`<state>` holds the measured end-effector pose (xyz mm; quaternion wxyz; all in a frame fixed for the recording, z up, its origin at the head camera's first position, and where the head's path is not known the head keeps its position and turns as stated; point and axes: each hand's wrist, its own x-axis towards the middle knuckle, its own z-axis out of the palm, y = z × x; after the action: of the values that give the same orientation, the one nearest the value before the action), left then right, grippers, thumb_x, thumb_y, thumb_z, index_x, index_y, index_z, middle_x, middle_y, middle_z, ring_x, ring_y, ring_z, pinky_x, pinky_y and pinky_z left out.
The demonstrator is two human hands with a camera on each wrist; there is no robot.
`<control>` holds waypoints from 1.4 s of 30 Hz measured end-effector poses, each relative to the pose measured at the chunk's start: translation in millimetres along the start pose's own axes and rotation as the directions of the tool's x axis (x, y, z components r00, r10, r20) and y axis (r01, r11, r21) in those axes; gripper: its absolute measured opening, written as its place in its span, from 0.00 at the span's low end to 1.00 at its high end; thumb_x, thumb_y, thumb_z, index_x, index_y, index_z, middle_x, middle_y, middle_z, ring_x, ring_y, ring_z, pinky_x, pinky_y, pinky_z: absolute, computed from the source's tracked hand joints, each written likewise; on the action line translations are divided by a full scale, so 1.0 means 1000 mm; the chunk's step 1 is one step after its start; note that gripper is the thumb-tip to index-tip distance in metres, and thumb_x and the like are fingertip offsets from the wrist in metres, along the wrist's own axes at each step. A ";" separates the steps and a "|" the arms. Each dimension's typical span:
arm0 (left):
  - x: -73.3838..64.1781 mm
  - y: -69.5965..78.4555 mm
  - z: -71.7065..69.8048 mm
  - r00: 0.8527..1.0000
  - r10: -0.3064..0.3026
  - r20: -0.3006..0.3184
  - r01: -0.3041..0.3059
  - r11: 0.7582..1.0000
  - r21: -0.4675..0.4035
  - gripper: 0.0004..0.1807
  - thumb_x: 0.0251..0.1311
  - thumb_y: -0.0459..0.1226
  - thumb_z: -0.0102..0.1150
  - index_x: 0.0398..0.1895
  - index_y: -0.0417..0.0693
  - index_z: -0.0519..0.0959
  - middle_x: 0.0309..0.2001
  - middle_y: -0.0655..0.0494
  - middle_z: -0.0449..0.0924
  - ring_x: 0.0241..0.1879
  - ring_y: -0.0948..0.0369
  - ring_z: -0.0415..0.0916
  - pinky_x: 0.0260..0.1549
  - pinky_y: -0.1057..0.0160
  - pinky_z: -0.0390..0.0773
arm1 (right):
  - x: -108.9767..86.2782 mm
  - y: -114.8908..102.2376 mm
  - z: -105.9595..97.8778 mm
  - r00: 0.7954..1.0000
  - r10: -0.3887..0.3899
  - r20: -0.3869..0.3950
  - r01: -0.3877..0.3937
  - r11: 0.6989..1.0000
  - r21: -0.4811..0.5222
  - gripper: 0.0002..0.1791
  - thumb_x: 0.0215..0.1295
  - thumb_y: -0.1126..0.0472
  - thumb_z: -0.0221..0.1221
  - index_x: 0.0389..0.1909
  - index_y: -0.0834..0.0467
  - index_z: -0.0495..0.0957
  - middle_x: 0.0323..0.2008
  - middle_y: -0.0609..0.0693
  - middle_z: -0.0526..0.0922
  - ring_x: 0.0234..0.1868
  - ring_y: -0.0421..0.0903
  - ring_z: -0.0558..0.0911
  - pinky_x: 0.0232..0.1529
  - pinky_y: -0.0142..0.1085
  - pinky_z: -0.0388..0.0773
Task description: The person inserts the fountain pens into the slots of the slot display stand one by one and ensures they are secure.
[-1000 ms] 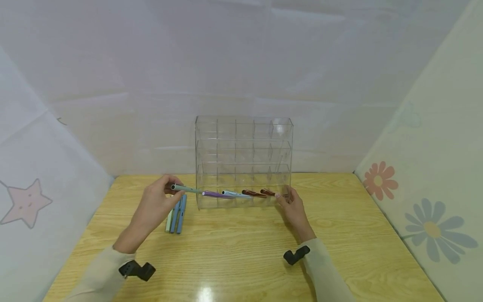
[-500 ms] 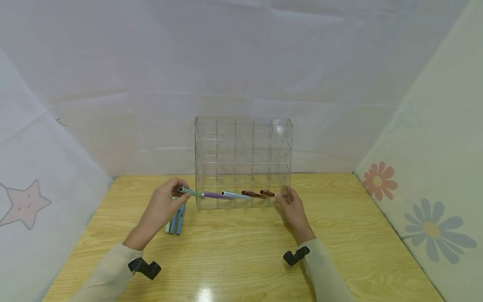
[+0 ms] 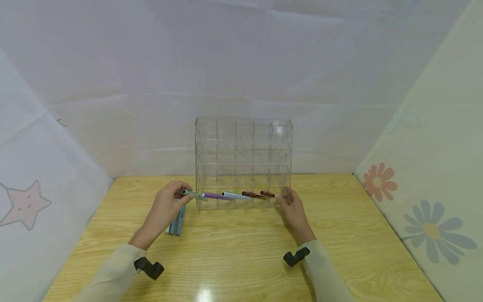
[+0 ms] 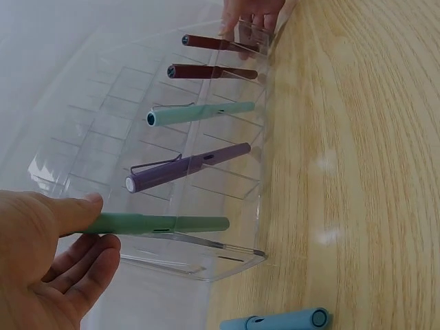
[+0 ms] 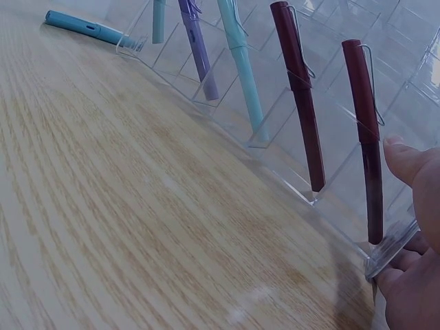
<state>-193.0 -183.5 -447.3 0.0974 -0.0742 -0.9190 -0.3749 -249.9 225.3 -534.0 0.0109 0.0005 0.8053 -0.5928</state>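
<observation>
The left hand point(image 3: 164, 207) pinches a green pen point(image 4: 161, 223) between its thumb and fingers, with the lower end of the pen at the leftmost compartment of the bottom row of a clear rack point(image 3: 244, 180). The right hand point(image 3: 294, 209) grips the lower right corner of that rack, its thumb at the front and other fingers curled round the side; whether the thumb also touches the nearest pen cannot be told. The hands are well apart, one at each end of the rack. Between them, four more pens lean in the bottom row, cap ends up, one to a compartment: a purple pen point(image 4: 185, 167) beside the green one, then a light turquoise pen point(image 4: 199, 113), then a dark red pen point(image 5: 298, 93), and another dark red pen point(image 5: 364, 137) next to the right hand. The rack stands upright on the wood-grained surface point(image 3: 234, 251), near its back edge. Left of the rack, below the left hand, two blue pens point(image 3: 179, 224) lie side by side on the surface, with a pale green pen point(image 3: 167, 230) just beside them, mostly hidden. Both arms wear pale sleeves point(image 3: 117, 268) with a small black device point(image 3: 149, 268) at each wrist.
</observation>
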 end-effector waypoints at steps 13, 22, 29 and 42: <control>0.004 -0.003 0.012 1.000 0.006 -0.005 -0.006 1.000 -0.015 0.13 0.73 0.34 0.66 0.58 0.43 0.82 0.54 0.44 0.82 0.42 0.55 0.80 0.37 0.60 0.80 | -0.018 -0.037 -0.002 1.000 0.010 0.027 -0.010 1.000 0.010 0.42 0.82 0.55 0.59 0.84 0.68 0.50 0.81 0.70 0.59 0.83 0.69 0.59 0.79 0.66 0.61; 0.006 -0.004 0.019 1.000 -0.010 0.000 0.010 0.999 -0.052 0.17 0.74 0.32 0.64 0.63 0.41 0.78 0.58 0.40 0.82 0.48 0.50 0.83 0.48 0.47 0.86 | 0.000 0.002 0.000 1.000 -0.010 0.000 0.010 1.000 -0.004 0.44 0.79 0.45 0.61 0.85 0.58 0.53 0.82 0.62 0.63 0.83 0.63 0.64 0.79 0.62 0.65; 0.008 -0.008 0.023 1.000 -0.018 0.003 0.018 0.998 -0.053 0.17 0.74 0.33 0.65 0.63 0.43 0.78 0.57 0.41 0.82 0.47 0.50 0.84 0.47 0.48 0.87 | -0.001 0.001 -0.001 1.000 -0.007 0.008 0.007 1.000 0.027 0.46 0.79 0.46 0.62 0.86 0.58 0.51 0.80 0.64 0.65 0.83 0.64 0.62 0.80 0.62 0.62; 0.007 -0.008 0.022 0.998 -0.052 0.032 0.053 0.998 -0.035 0.20 0.73 0.34 0.65 0.65 0.43 0.77 0.59 0.41 0.80 0.48 0.49 0.83 0.38 0.58 0.86 | -0.002 -0.001 0.001 1.000 -0.008 -0.007 0.008 1.000 -0.003 0.45 0.79 0.43 0.61 0.85 0.57 0.53 0.77 0.63 0.70 0.80 0.61 0.69 0.77 0.61 0.69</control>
<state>-203.8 -173.4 -466.1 0.0720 -0.0576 -0.9151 -0.3925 -248.1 224.3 -533.6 0.0057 -0.0008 0.8062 -0.5916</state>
